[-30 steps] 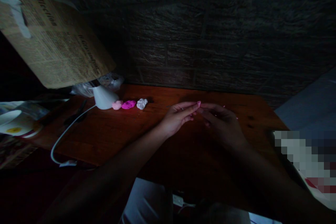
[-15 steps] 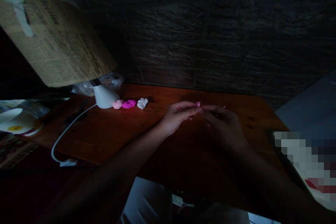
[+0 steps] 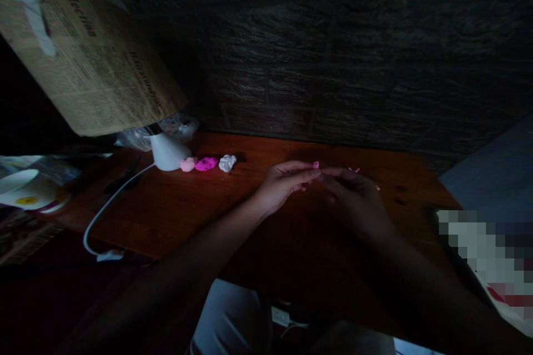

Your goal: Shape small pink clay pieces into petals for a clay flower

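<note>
A small piece of pink modelling clay (image 3: 316,165) pokes up where the fingertips of both hands meet, above the wooden table. My left hand (image 3: 285,182) is closed, thumb and forefinger pinching the clay. From the other side my right hand (image 3: 356,197) touches it with thumb and forefinger pressed together, partly in shadow. Just behind the right hand lie tiny pink bits (image 3: 353,170). Left of the hands, a row of lumps rests on the table: light pink (image 3: 189,164), bright magenta (image 3: 206,163) and white (image 3: 227,163).
A lamp with a newspaper-print shade (image 3: 112,66) and white base (image 3: 169,152) stands at the left, its white cord (image 3: 94,222) hanging over the table edge. Further left are dark scissors (image 3: 120,180) and a paper cup (image 3: 25,188). A dark brick wall (image 3: 291,89) rises behind.
The pink clay between the fingertips looks smaller and narrower. More of the pink bits behind my right hand show. Both hands stay in nearly the same place; the view shifts slightly.
</note>
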